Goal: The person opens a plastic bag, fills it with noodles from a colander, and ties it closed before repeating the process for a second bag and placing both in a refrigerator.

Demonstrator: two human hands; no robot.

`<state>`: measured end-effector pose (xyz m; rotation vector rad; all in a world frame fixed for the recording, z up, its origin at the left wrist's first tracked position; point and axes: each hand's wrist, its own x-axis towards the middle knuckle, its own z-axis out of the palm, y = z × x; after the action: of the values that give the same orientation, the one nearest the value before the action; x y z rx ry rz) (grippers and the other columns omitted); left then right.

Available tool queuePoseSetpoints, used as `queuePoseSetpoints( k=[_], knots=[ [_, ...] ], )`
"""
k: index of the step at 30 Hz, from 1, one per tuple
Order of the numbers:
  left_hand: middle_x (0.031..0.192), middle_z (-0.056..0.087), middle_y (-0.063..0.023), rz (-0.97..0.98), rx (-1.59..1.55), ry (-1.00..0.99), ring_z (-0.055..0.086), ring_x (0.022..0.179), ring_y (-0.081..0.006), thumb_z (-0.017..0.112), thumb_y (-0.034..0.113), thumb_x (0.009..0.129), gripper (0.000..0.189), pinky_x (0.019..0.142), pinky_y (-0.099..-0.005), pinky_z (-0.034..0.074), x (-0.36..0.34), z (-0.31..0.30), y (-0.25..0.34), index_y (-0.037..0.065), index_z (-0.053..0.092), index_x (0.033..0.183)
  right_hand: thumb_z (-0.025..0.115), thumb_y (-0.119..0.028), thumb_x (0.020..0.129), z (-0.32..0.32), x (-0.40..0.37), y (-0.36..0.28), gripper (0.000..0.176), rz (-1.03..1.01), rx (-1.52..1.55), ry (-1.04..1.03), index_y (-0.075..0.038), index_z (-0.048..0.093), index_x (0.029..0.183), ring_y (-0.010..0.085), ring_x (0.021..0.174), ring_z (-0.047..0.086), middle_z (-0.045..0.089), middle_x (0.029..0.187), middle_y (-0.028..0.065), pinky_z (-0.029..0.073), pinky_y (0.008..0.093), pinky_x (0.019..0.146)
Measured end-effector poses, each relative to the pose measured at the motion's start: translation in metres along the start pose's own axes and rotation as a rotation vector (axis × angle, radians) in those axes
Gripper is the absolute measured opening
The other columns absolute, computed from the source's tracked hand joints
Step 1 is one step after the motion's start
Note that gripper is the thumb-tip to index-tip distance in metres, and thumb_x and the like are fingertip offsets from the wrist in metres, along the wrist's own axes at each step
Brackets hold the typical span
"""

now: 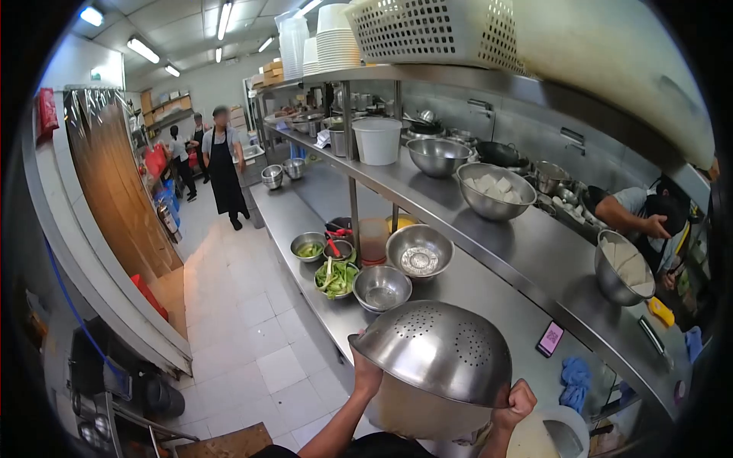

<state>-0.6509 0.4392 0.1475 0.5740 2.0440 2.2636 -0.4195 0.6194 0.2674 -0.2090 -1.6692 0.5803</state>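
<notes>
Colander (439, 353) held up in front of the body, dome uppermost and tilted, holes toward the far side; tub (427, 406) shows below it. Gap between rim and tub not readable.

Risks (judgement): the far side overlaps the small bowl (382, 290) in view, contact uncertain; a forward swing might knock it and the greens (336, 278) just beyond, near the counter (477, 309) edge. If either hand loosened, the smooth steel could pivot about the other and drop onto the tub. Anything clinging inside would fall out, mouth being down; interior hidden. A wide swing rightward might catch the phone (550, 338) or cloth (576, 382).

Pose: left hand (368, 374) closed on the left rim, partly behind the metal, thumb placement unclear; forearm slants up and inward from the bottom of view. Right hand (519, 404) curled into a fist around the right rim, knuckles outward; forearm steeper, more of it hidden. Grips on opposite sides, right one lower in view.
</notes>
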Motion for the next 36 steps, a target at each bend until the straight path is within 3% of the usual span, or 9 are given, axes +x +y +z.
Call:
queuePoseSetpoints(
  k=[2, 5, 11, 14, 21, 23, 27, 34, 36],
  knots=[
    [0.121, 0.042, -0.015, -0.025, -0.013, 0.01, 0.043, 0.113, -0.023, 0.058, 0.001, 0.082, 0.046, 0.098, -0.0328, 0.034, 0.001, -0.001, -0.004, -0.002, 0.031, 0.119, 0.055, 0.009, 0.047, 0.004, 0.002, 0.001, 0.038, 0.041, 0.01, 0.063, -0.007, 0.022, 0.054, 0.0141, 0.044, 0.024, 0.025, 0.05, 0.0021, 0.012, 0.0282, 0.043],
    [0.123, 0.042, -0.0149, -0.09, -0.04, -0.082, 0.043, 0.114, -0.0242, 0.058, 0.0, 0.082, 0.055, 0.097, -0.0328, 0.035, -0.004, -0.009, -0.003, -0.003, 0.025, 0.127, 0.053, 0.016, 0.06, 0.004, 0.006, -0.004, 0.04, 0.06, 0.032, -0.038, -0.008, 0.02, 0.057, 0.0115, 0.049, 0.023, 0.025, 0.053, 0.0011, 0.013, 0.0275, 0.046],
    [0.123, 0.049, -0.0223, -0.258, 0.215, -0.325, 0.045, 0.117, -0.0279, 0.05, 0.005, 0.083, 0.047, 0.098, -0.0329, 0.035, -0.01, -0.024, -0.014, -0.005, 0.038, 0.128, 0.05, 0.008, 0.045, 0.013, 0.007, 0.002, 0.033, 0.028, 0.032, 0.054, -0.007, 0.022, 0.054, 0.0142, 0.045, 0.023, 0.024, 0.05, 0.0025, 0.012, 0.0286, 0.044],
    [0.124, 0.049, -0.0264, -0.216, 0.308, -0.353, 0.044, 0.119, -0.0308, 0.047, 0.016, 0.085, 0.043, 0.099, -0.0337, 0.034, -0.011, -0.032, -0.027, -0.007, 0.046, 0.122, 0.054, 0.015, 0.058, 0.009, 0.01, 0.0, 0.04, 0.04, 0.039, -0.011, -0.008, 0.021, 0.056, 0.0119, 0.049, 0.023, 0.026, 0.053, 0.0004, 0.013, 0.0273, 0.046],
    [0.124, 0.051, -0.0244, -0.287, 0.524, -0.777, 0.047, 0.118, -0.0277, 0.058, 0.039, 0.081, 0.06, 0.098, -0.032, 0.036, 0.015, -0.057, 0.015, -0.004, 0.048, 0.123, 0.055, 0.015, 0.058, 0.002, 0.012, 0.002, 0.041, 0.043, 0.016, -0.077, -0.008, 0.021, 0.057, 0.0124, 0.049, 0.023, 0.025, 0.053, 0.0012, 0.014, 0.0278, 0.046],
    [0.127, 0.05, -0.0202, -0.531, 0.438, -0.814, 0.046, 0.118, -0.0237, 0.068, 0.035, 0.076, 0.068, 0.099, -0.031, 0.036, 0.019, -0.059, 0.03, -0.004, 0.045, 0.127, 0.058, 0.006, 0.05, 0.0, 0.011, 0.005, 0.038, 0.041, 0.005, -0.083, -0.008, 0.022, 0.054, 0.0132, 0.046, 0.024, 0.025, 0.051, 0.0019, 0.013, 0.028, 0.043],
    [0.132, 0.045, -0.0142, -0.555, 0.114, -0.724, 0.043, 0.12, -0.0221, 0.077, 0.019, 0.07, 0.075, 0.1, -0.0332, 0.035, 0.016, -0.057, 0.0, -0.003, 0.04, 0.131, 0.046, 0.006, 0.041, 0.0, 0.017, -0.005, 0.029, 0.059, 0.054, -0.106, -0.006, 0.022, 0.054, 0.0142, 0.046, 0.021, 0.025, 0.051, 0.003, 0.011, 0.0292, 0.044],
    [0.132, 0.045, -0.0152, -0.639, -0.004, -0.938, 0.041, 0.121, -0.0211, 0.069, 0.016, 0.078, 0.066, 0.101, -0.0333, 0.035, 0.021, -0.067, 0.005, -0.001, 0.037, 0.134, 0.037, 0.001, 0.036, -0.007, 0.008, 0.006, 0.026, 0.079, 0.099, -0.179, -0.005, 0.02, 0.055, 0.0154, 0.047, 0.017, 0.023, 0.052, 0.0039, 0.01, 0.0292, 0.045],
    [0.124, 0.052, -0.014, -0.875, -0.539, -0.713, 0.048, 0.115, -0.0226, 0.065, 0.014, 0.08, 0.051, 0.098, -0.0331, 0.039, 0.026, -0.064, -0.02, 0.002, 0.048, 0.127, 0.039, 0.003, 0.039, -0.005, 0.011, 0.007, 0.026, 0.079, 0.134, -0.179, -0.005, 0.021, 0.055, 0.0158, 0.048, 0.017, 0.023, 0.052, 0.004, 0.01, 0.0294, 0.045]
  ],
)
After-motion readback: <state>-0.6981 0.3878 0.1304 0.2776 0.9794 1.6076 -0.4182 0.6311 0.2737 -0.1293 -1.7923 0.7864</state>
